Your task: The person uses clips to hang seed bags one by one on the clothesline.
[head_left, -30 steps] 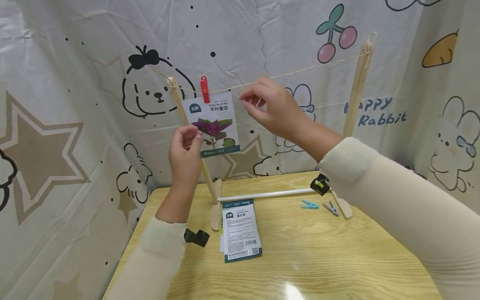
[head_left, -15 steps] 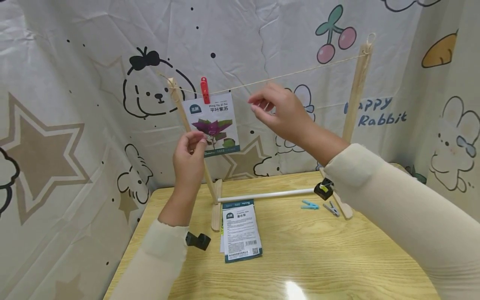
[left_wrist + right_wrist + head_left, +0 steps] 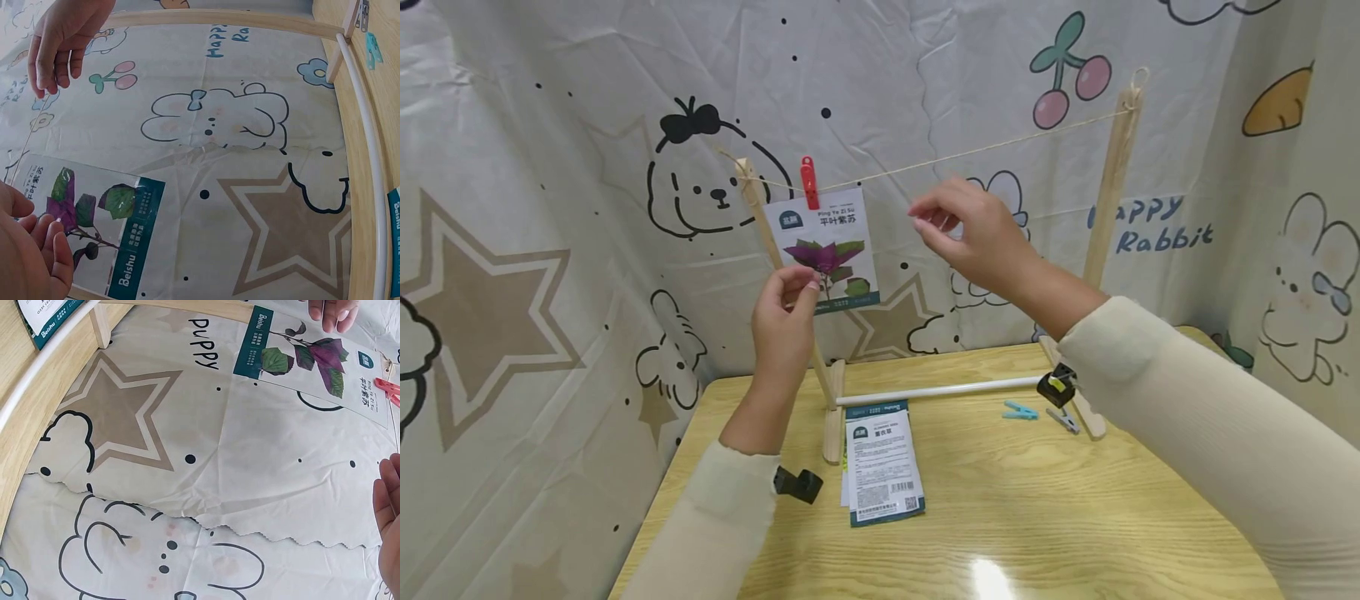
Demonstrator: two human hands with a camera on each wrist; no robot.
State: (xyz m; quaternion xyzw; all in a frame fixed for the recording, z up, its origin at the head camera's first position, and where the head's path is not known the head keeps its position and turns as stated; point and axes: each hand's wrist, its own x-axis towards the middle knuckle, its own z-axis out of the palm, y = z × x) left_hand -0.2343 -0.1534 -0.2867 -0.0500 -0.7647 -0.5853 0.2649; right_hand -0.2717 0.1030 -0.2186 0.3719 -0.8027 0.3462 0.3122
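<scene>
A seed packet (image 3: 842, 225) with a purple-leaved plant on its front hangs from a string (image 3: 958, 156), held by a red clothespin (image 3: 808, 183). My left hand (image 3: 786, 325) is in front of the packet's lower left part, fingers loosely bent and holding nothing; whether it touches the packet, I cannot tell. To the packet's right, just below the string, my right hand (image 3: 981, 229) hovers with relaxed fingers and nothing in them. In the right wrist view the packet (image 3: 312, 359) hangs by itself, with the left fingers (image 3: 344, 309) beside it.
Wooden posts (image 3: 1112, 187) carry the string at both ends, joined low down by a white rod (image 3: 936, 390). More seed packets (image 3: 885, 467) lie stacked on the table (image 3: 1045, 517). Blue (image 3: 1020, 411) and grey clothespins (image 3: 1063, 419) lie near the right foot. A printed cloth (image 3: 880, 75) hangs behind.
My right hand has drawn away from the packet, rightward and slightly down. My left hand has shifted a little right and down. The packet stays hanging under the red clothespin.
</scene>
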